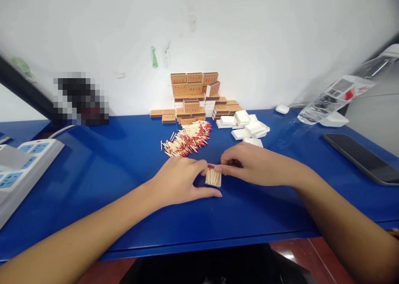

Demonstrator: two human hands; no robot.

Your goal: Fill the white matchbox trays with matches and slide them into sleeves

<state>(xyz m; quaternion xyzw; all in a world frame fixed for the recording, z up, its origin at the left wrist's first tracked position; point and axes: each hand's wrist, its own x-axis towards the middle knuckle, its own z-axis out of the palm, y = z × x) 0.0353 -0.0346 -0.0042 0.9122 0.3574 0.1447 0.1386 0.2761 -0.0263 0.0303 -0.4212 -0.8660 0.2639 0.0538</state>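
Observation:
A small white matchbox tray (213, 184) filled with matches (213, 176) lies on the blue table, their red heads at the far end. My left hand (179, 182) curves around its left side, index finger at the upper left edge and thumb stretched along the near side. My right hand (249, 165) is closed at the tray's upper right corner, its thumb tip over the match heads and the other fingers curled. Whatever its fingertips pinch is hidden. Just beyond my left hand spreads a heap of loose red-headed matches (190, 138).
Behind the heap, matchboxes (195, 88) are stacked against the wall. White empty trays (255, 128) are piled right of it. A phone (363, 157), a tilted plastic bottle (321, 105) and a white case (282, 109) lie right; a power strip (46, 159) lies left.

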